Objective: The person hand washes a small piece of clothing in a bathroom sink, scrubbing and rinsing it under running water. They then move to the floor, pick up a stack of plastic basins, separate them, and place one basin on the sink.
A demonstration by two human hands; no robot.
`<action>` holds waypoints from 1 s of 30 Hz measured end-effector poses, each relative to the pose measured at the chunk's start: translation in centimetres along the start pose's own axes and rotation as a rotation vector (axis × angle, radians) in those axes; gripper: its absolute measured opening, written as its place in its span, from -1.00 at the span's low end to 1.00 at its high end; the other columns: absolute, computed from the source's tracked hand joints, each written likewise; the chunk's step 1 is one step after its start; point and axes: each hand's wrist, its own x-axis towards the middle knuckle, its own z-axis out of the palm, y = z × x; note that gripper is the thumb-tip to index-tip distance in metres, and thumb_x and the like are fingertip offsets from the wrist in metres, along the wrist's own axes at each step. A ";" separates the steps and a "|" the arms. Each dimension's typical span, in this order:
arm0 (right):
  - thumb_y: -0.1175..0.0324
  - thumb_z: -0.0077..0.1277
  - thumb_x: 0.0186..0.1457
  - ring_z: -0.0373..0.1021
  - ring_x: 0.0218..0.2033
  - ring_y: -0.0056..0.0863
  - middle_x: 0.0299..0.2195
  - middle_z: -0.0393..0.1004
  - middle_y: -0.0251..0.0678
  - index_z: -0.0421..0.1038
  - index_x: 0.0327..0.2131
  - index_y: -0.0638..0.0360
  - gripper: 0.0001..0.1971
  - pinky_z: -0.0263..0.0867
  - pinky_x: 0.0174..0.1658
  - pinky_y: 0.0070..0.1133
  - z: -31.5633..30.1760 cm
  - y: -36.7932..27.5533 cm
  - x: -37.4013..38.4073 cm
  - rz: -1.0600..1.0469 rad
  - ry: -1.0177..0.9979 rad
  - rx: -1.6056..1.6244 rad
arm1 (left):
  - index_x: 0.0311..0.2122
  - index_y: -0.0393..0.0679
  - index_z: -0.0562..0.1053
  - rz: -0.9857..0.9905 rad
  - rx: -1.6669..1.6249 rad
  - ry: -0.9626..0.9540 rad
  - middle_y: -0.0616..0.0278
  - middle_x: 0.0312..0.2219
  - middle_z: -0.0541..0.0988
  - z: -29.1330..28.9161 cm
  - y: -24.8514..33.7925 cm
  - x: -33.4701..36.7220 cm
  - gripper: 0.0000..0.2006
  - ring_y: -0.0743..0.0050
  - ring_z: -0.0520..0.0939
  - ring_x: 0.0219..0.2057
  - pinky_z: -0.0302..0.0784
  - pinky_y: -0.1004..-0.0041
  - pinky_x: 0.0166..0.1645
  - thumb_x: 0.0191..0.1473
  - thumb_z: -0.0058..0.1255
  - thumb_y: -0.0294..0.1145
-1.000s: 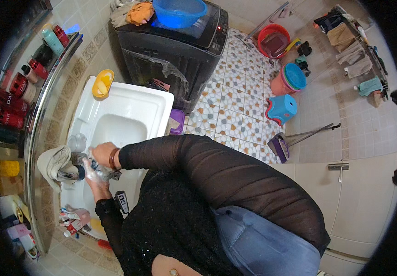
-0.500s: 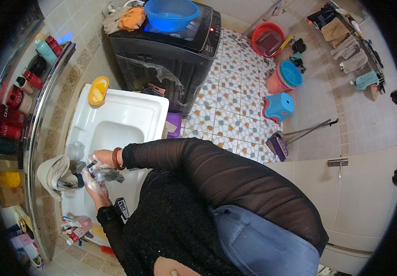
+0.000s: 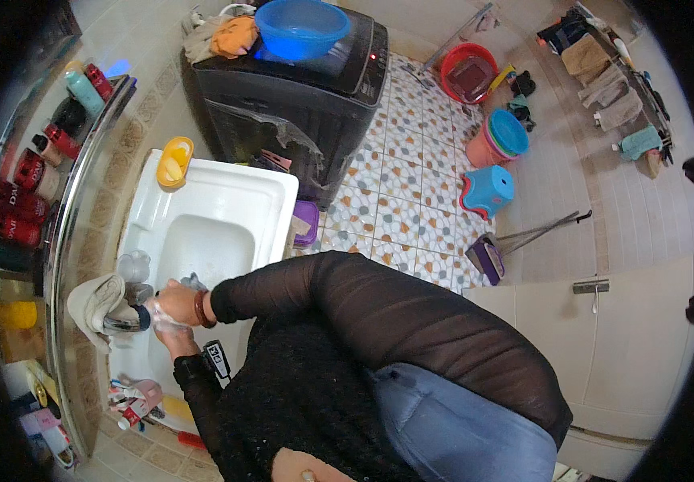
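We have the left hand (image 3: 174,342) nearest, touching the right hand (image 3: 178,304), which lies over its fingers with white suds (image 3: 162,320) between. We cannot tell whether either hand's grip is clenched or grasping something, as the fingertips are hidden. Just past the right hand, 1 grey cloth (image 3: 193,281) shows, partly covered, in the white sink (image 3: 238,181). The tap (image 3: 124,321) is beside the hands. Farther off, we see 1 yellow dish (image 3: 179,146) on the sink's corner, then the washer (image 3: 271,108) with 1 blue basin (image 3: 300,30) on top.
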 end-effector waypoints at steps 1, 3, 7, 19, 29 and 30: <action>0.25 -0.15 0.02 0.35 -0.47 -0.29 -0.61 0.41 -0.22 0.35 -0.57 0.01 -0.83 0.11 -0.31 -0.43 -0.2 -0.1 -0.5 -0.130 0.010 0.044 | -0.07 -0.17 0.30 -0.004 -0.005 -0.047 0.21 -0.22 0.45 0.2 -0.4 -0.3 -0.65 0.36 0.50 -0.23 0.44 0.42 -0.20 0.13 -0.20 -0.16; 0.27 -0.13 -0.01 0.36 -0.55 -0.29 -0.66 0.41 -0.25 0.36 -0.55 0.04 -0.85 0.10 -0.30 -0.43 -0.8 -0.2 -0.4 -0.085 -0.027 -0.038 | -0.05 -0.14 0.29 0.000 -0.056 -0.081 0.19 -0.20 0.45 0.6 -1.1 -0.8 -0.64 0.33 0.50 -0.20 0.45 0.40 -0.18 0.14 -0.24 -0.14; 0.29 -0.13 -0.05 0.39 -0.59 -0.27 -0.64 0.45 -0.23 0.40 -0.54 0.01 -0.88 0.15 -0.32 -0.43 -2.2 0.9 0.1 0.027 0.006 -0.253 | -0.04 -0.18 0.30 -0.036 -0.113 -0.071 0.15 -0.18 0.46 0.6 -2.9 0.4 -0.60 0.26 0.51 -0.24 0.48 0.35 -0.23 0.18 -0.30 -0.08; 0.35 -0.06 -0.11 0.40 -0.55 -0.25 -0.65 0.44 -0.22 0.42 -0.49 0.03 -0.92 0.20 -0.36 -0.43 -3.9 0.4 0.0 0.099 -0.012 -0.251 | -0.17 -0.12 0.35 0.031 0.013 -0.051 0.27 -0.32 0.48 1.5 -1.8 -1.1 -0.67 0.40 0.53 -0.38 0.46 0.44 -0.39 0.11 -0.18 -0.08; 0.15 -0.10 -0.03 0.41 -0.46 -0.07 -0.54 0.47 -0.08 0.46 -0.53 0.13 -0.73 0.30 -0.35 -0.32 -3.3 2.6 0.8 0.213 -0.027 0.007 | -0.15 -0.16 0.37 -0.036 -0.010 -0.040 0.28 -0.32 0.49 3.8 0.4 -2.7 -0.65 0.41 0.51 -0.35 0.45 0.44 -0.35 0.15 -0.21 -0.08; 0.10 -0.12 0.02 0.38 -0.45 0.00 -0.53 0.45 -0.03 0.46 -0.50 0.17 -0.67 0.29 -0.34 -0.31 -3.3 3.2 1.0 0.241 -0.067 0.176 | -0.17 -0.16 0.37 0.011 0.039 -0.079 0.28 -0.33 0.49 4.0 0.7 -2.8 -0.67 0.43 0.51 -0.36 0.45 0.44 -0.34 0.15 -0.20 -0.10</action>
